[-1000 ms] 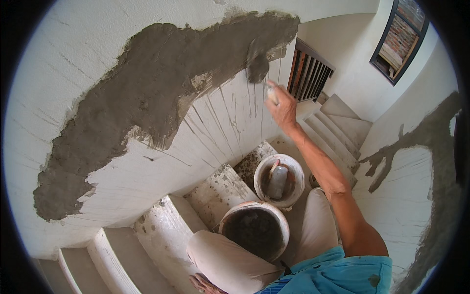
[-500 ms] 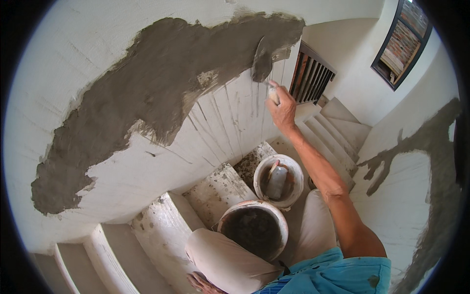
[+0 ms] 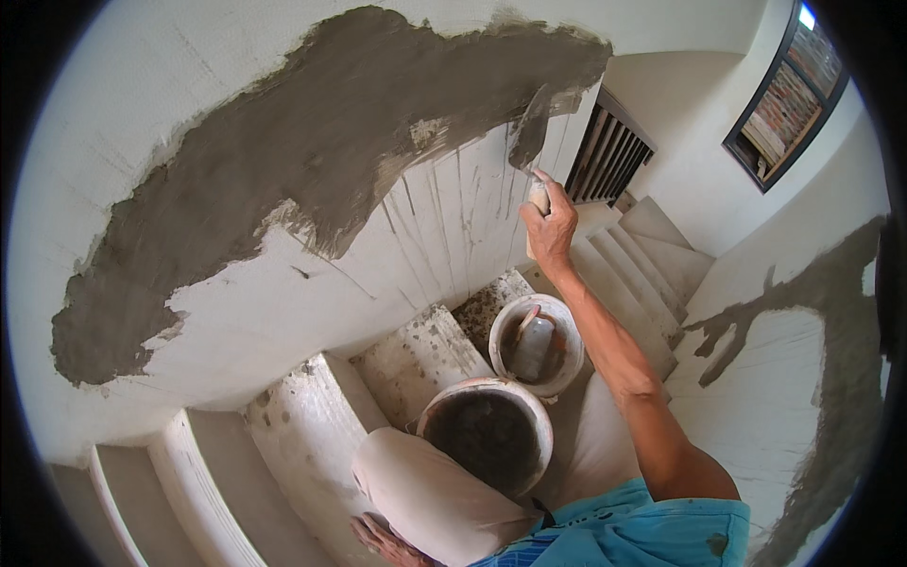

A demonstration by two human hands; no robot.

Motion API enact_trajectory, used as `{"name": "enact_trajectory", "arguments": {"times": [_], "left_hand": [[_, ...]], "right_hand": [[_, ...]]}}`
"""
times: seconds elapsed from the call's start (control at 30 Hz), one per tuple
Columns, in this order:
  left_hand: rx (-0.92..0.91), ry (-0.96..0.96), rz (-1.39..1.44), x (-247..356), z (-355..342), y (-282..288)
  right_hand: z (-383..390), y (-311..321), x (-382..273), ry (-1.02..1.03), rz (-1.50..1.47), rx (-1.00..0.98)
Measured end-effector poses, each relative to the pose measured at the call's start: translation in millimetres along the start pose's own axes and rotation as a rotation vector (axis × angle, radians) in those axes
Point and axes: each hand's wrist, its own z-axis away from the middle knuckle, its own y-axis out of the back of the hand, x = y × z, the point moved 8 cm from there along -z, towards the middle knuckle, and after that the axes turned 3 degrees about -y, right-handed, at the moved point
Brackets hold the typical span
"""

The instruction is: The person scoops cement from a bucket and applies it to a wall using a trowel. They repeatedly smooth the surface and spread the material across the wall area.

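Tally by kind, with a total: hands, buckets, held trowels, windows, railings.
Hands: 2 (left hand, right hand)
Buckets: 2 (near bucket, far bucket)
Held trowel: 1
Window: 1
Railing: 1
Total: 7

Dull grey mortar [image 3: 283, 142], spread over a matt white wall [image 3: 227, 326] beside worn stairs.

From where I stand, the mortar looks smooth across its middle and ragged at its edges; the white surface around it carries thin grey streaks. The trowel [image 3: 530, 132] has a thin, smeared metal blade and a pale handle, wood or plastic, I cannot tell which. The steps [image 3: 307, 425] are pale, hard and spattered grey. The nearer bucket [image 3: 543, 430] and the farther bucket [image 3: 500, 326], seemingly plastic, have scuffed, cement-crusted rims; the nearer one's dark mix [image 3: 487, 435] looks rough and damp. Beige trousers [image 3: 425, 487] and a stained turquoise shirt [image 3: 642, 529] are matt cloth. The dark window frame [image 3: 756, 94] looks smooth.
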Motion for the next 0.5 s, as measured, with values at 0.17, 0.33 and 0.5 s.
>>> {"name": "enact_trajectory", "arguments": {"times": [0.17, 0.33, 0.5], "left_hand": [[-0.07, 0.116, -0.017, -8, -4, -4], [-0.032, -0.063, 0.008, -54, 14, -25], [-0.005, -0.013, 0.01, -57, 14, -31]], "right_hand": [[18, -14, 2, 0.015, 0.014, -0.092], [48, -17, -12, 0.033, 0.028, -0.298], [15, -5, 20, -0.11, -0.104, -0.074]]}}
